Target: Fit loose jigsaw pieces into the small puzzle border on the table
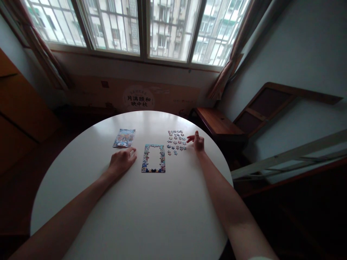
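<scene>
A rectangular puzzle frame (144, 159) lies on the table, its colourful border of pieces joined around a blank white middle. To its right, several loose jigsaw pieces (175, 138) are spread in rough rows. My right hand (197, 142) is at the right edge of these pieces, thumb raised and fingers apart, pointing left; nothing shows in it. On the left, my left hand (122, 159) rests on the table with loosely bent fingers, thumb and index finger apart. Just beyond it lies a printed picture packet (124, 137), close to its fingertips.
The round white table (130, 216) has a curved edge on all sides. Behind it are a printed cardboard panel (168, 94) and barred windows (170, 29). A wooden bench (217, 121) stands beyond the right edge, with a metal rail (292, 155) nearby.
</scene>
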The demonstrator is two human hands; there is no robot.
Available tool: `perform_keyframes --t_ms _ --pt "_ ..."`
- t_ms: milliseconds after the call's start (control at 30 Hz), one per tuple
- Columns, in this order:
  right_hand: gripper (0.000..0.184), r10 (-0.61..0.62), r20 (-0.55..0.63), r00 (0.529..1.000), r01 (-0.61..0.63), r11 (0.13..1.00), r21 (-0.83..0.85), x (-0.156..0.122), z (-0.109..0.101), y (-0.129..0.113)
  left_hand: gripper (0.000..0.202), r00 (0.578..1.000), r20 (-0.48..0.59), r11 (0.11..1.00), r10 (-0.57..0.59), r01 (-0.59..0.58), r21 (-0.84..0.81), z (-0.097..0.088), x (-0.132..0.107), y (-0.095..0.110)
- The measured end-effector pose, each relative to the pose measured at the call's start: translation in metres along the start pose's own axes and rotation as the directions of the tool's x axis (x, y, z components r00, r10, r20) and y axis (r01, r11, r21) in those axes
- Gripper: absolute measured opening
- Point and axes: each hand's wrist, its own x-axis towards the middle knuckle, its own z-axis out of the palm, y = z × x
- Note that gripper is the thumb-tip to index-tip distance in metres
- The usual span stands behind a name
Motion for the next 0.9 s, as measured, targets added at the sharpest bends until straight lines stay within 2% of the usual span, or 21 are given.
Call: perform_keyframes --t_ms 367,900 --pt "0.085 -0.008 -0.010 1.000 0.008 0.999 0.041 0.0005 0.0018 -0.0007 0.038 1.000 -0.001 1.000 0.015 -0.015 0.019 0.0021 0.0008 -0.0014" --pt "0.085 0.009 -0.047 0.999 -0.008 1.000 0.013 -0.0010 -0.0006 -0.0012 0.038 1.000 -0.003 1.000 0.020 -0.020 0.018 0.0019 -0.0004 -0.0005"
